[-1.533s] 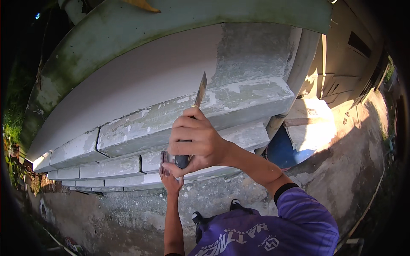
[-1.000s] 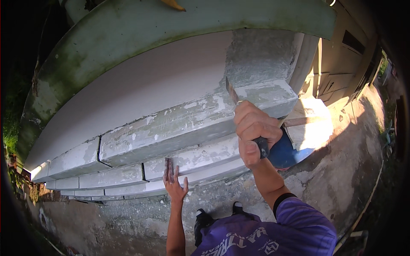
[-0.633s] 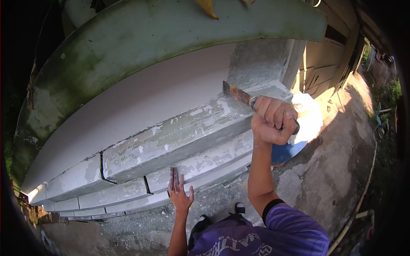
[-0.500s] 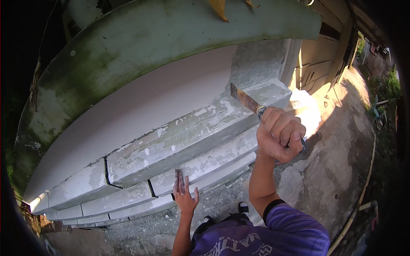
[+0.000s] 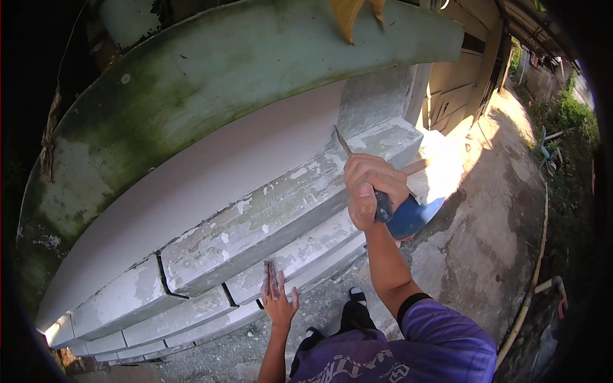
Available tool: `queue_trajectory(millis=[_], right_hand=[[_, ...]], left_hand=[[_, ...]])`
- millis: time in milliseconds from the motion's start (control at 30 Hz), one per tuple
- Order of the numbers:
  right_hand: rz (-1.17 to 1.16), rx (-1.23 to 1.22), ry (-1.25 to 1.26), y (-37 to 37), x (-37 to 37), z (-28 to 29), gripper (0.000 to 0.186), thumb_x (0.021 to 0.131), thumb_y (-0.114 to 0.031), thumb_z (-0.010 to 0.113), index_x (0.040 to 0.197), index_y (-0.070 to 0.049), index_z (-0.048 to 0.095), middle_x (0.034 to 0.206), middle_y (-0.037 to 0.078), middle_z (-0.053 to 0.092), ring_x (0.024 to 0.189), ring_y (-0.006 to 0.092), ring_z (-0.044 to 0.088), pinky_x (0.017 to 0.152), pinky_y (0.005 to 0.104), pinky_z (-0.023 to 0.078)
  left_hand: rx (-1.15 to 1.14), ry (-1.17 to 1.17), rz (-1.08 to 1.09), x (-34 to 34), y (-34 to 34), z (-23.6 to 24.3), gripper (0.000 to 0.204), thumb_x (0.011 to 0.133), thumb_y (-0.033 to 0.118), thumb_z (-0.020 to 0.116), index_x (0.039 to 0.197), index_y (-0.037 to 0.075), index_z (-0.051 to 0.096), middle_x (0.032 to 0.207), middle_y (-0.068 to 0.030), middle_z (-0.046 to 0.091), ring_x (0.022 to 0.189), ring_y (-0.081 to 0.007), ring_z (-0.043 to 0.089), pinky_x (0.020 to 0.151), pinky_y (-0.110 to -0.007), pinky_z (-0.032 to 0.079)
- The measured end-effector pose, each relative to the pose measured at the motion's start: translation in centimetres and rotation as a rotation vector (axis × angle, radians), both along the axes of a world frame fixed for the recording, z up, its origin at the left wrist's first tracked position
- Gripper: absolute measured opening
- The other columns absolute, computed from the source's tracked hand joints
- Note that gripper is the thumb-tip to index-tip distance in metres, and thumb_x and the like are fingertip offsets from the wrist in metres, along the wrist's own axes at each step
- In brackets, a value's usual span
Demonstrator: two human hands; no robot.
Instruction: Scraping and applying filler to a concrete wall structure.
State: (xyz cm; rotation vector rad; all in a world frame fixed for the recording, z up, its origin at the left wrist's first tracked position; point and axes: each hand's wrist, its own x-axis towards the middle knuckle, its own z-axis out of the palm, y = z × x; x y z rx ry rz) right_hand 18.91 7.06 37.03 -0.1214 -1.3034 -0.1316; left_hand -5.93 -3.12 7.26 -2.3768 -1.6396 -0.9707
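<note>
Scraper (image 5: 343, 141) in the right hand (image 5: 373, 185), left hand (image 5: 280, 307) open against a ledge

The right hand is closed around the scraper's dark handle, its end showing below the curled fingers. The blade rises from the top of the fist, tilted up and to the left and seen nearly edge-on, so it looks narrow. Its tip is near the line where the upper ledge (image 5: 255, 214) meets the white wall (image 5: 242, 147), just beside the rough grey patch (image 5: 377, 96); whether it touches cannot be told.

The left hand grips nothing visible. It is open, thumb apart, with grey-smudged fingers laid over the second ledge (image 5: 313, 249), below the upper one. The upper ledge is blotched with white and grey-green, and a dark gap splits it on the left.

A mossy green canopy (image 5: 159, 108) curves over the wall, with a dry yellow leaf (image 5: 345, 19) hanging at its top. Beyond the right forearm is a blue container (image 5: 415, 220), partly hidden by the hand. Lower down, a purple shirt (image 5: 408, 351) shows above the stained concrete ground (image 5: 460, 255)
</note>
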Motion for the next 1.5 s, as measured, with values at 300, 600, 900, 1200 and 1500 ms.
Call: queue_trajectory(millis=[300,600,900,1200,1500], right_hand=[[-0.078,-0.042,-0.209,-0.6,-0.1,0.6,0.025,0.077,-0.005,0.054,0.056,0.001,0.043,0.052,0.007,0.045,0.041,0.0197,0.045,0.044,0.0307,0.039],[-0.028,-0.051,-0.304,-0.9,-0.4,0.1,0.015,0.061,0.003,0.057,0.058,-0.001,0.043,0.056,0.007,0.041,0.044,0.024,0.041,0.044,0.0326,0.036],[-0.098,-0.045,-0.29,-1.1,-1.3,-0.3,0.015,0.073,0.001,0.053,0.06,0.0,0.045,0.057,0.008,0.048,0.044,0.0236,0.047,0.045,0.0334,0.039],[-0.123,-0.018,-0.256,0.1,-1.4,-0.3,0.015,0.07,-0.003,0.059,0.06,-0.003,0.047,0.055,0.006,0.047,0.044,0.0227,0.044,0.045,0.0324,0.036],[0.158,-0.153,-0.557,-0.6,-0.1,0.1,0.036,0.06,-0.027,0.083,0.063,-0.01,0.051,0.07,0.003,0.051,0.064,0.022,0.051,0.06,0.0336,0.038]], left_hand=[[0.068,-0.073,0.085,1.2,0.3,-0.7,0.072,0.081,0.021,0.068,0.149,0.014,0.042,0.157,-0.0219,0.037,0.143,-0.0384,0.039,0.109,-0.048,0.033],[0.102,-0.056,0.102,1.6,0.6,-1.1,0.07,0.081,0.021,0.067,0.146,0.012,0.044,0.156,-0.0225,0.038,0.142,-0.0409,0.04,0.11,-0.049,0.032],[0.055,-0.01,0.096,1.2,0.5,-1.3,0.068,0.084,0.021,0.065,0.148,0.012,0.042,0.156,-0.0234,0.038,0.142,-0.0412,0.039,0.11,-0.05,0.032],[0.074,-0.067,0.081,1.5,0.3,-1.0,0.067,0.082,0.021,0.067,0.145,0.009,0.046,0.155,-0.0239,0.039,0.142,-0.0416,0.038,0.115,-0.052,0.027],[0.043,-0.003,0.114,1.0,0.1,-1.7,0.064,0.085,0.022,0.064,0.145,0.01,0.044,0.156,-0.0229,0.038,0.142,-0.0408,0.039,0.112,-0.049,0.03]])
